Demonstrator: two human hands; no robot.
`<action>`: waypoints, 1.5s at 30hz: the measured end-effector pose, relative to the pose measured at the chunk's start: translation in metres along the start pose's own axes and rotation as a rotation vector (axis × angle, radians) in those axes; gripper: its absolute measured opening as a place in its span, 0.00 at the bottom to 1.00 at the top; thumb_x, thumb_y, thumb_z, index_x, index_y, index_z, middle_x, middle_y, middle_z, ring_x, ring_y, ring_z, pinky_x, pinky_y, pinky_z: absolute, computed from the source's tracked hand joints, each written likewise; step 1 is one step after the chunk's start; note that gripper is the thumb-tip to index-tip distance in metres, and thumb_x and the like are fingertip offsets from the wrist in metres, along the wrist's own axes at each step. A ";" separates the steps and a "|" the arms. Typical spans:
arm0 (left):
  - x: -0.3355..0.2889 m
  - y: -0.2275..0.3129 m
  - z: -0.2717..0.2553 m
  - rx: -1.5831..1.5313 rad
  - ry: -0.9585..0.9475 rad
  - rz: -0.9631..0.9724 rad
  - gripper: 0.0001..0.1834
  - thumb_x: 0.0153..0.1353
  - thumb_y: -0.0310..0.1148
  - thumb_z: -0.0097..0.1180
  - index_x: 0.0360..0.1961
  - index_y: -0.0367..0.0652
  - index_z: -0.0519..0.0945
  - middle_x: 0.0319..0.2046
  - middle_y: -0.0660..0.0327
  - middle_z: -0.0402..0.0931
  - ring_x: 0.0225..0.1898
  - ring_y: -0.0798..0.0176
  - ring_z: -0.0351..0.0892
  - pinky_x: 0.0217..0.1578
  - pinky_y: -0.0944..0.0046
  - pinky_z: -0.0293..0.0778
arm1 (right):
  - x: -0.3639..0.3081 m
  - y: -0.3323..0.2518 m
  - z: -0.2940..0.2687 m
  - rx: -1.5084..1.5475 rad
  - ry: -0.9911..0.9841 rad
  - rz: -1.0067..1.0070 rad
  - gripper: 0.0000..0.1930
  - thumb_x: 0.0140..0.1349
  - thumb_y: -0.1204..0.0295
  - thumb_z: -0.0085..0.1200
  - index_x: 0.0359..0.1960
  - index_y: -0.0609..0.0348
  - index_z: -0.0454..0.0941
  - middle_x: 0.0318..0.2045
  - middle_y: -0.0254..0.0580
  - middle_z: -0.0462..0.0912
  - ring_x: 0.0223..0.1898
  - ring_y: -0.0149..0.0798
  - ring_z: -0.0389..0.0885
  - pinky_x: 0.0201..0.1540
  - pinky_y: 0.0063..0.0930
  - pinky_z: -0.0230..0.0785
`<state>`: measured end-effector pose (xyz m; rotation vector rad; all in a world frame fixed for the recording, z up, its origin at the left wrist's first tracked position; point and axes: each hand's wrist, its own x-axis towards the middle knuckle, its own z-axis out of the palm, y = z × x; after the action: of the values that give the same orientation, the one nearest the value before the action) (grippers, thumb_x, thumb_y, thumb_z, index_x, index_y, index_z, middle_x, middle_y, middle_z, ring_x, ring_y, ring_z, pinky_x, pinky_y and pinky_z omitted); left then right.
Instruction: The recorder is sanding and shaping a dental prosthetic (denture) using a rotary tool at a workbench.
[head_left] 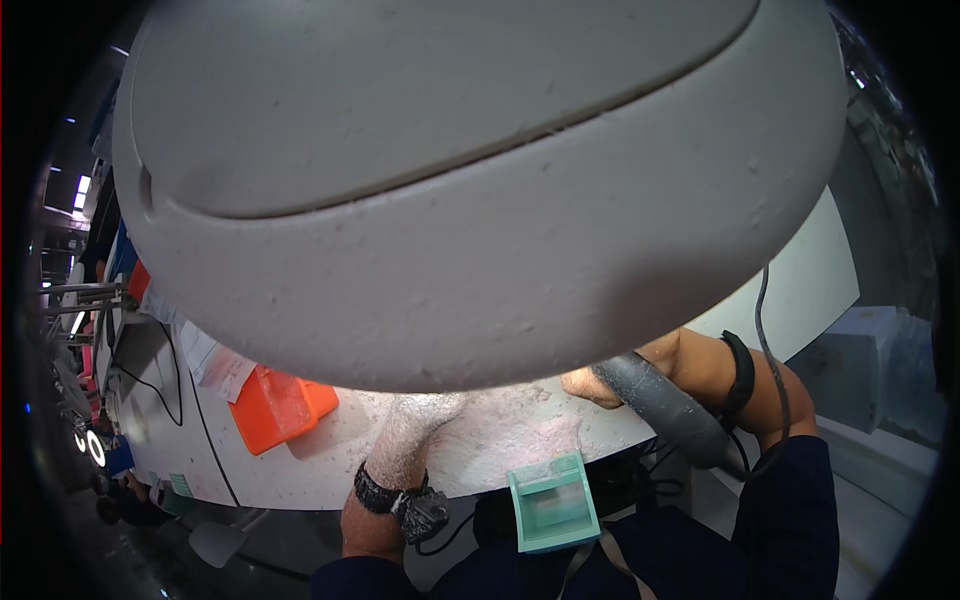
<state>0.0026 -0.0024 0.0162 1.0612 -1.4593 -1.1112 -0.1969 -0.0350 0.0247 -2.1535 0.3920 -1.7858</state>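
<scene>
A large grey rounded housing [480, 270] hangs over the work spot and hides most of both hands. My left hand [428, 408], coated in pale dust, rests low over the dusty white table; its fingers are out of sight behind the housing. My right hand [597, 387] is closed around a dark grey, tube-shaped corded tool [672, 408]. The tool slants down to the right, and its front end is hidden. Whatever lies between the hands cannot be seen. Pale and pinkish dust [510, 435] covers the table there.
An orange plastic bin [275, 412] stands left of my left arm, beside a clear bag with paper [212, 362]. A green tray [553, 505] sits at the table's near edge, by my body. The cable [762, 330] runs past my right forearm. Translucent bins [860, 365] stand right.
</scene>
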 end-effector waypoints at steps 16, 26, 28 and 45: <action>0.000 -0.024 -0.010 -0.258 -0.018 0.026 0.10 0.63 0.32 0.59 0.39 0.37 0.77 0.33 0.59 0.77 0.34 0.66 0.75 0.35 0.66 0.70 | 0.001 0.001 0.002 0.019 0.130 0.041 0.17 0.42 0.79 0.60 0.37 0.63 0.74 0.31 0.49 0.79 0.30 0.44 0.80 0.33 0.31 0.75; -0.005 -0.043 -0.015 -0.341 0.053 0.131 0.10 0.63 0.31 0.58 0.40 0.36 0.77 0.36 0.57 0.77 0.34 0.63 0.76 0.34 0.64 0.73 | -0.010 -0.023 -0.003 0.132 -0.292 0.276 0.17 0.44 0.80 0.60 0.39 0.62 0.75 0.29 0.43 0.78 0.30 0.43 0.80 0.41 0.38 0.75; -0.002 -0.041 -0.021 -0.390 -0.074 0.130 0.10 0.62 0.31 0.58 0.41 0.38 0.77 0.38 0.57 0.77 0.35 0.63 0.77 0.35 0.63 0.74 | -0.014 -0.011 0.008 0.140 -0.152 0.217 0.16 0.43 0.80 0.60 0.37 0.62 0.75 0.27 0.43 0.77 0.29 0.43 0.79 0.41 0.37 0.75; -0.010 -0.044 -0.016 -0.610 0.009 -0.040 0.25 0.65 0.32 0.53 0.61 0.39 0.63 0.53 0.55 0.70 0.52 0.61 0.74 0.54 0.60 0.72 | 0.003 -0.020 0.017 0.113 0.057 0.104 0.16 0.39 0.85 0.57 0.34 0.62 0.74 0.25 0.46 0.75 0.27 0.47 0.75 0.33 0.36 0.71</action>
<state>0.0232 -0.0036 -0.0273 0.6592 -0.9880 -1.4526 -0.1798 -0.0168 0.0325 -1.9732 0.3993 -1.7712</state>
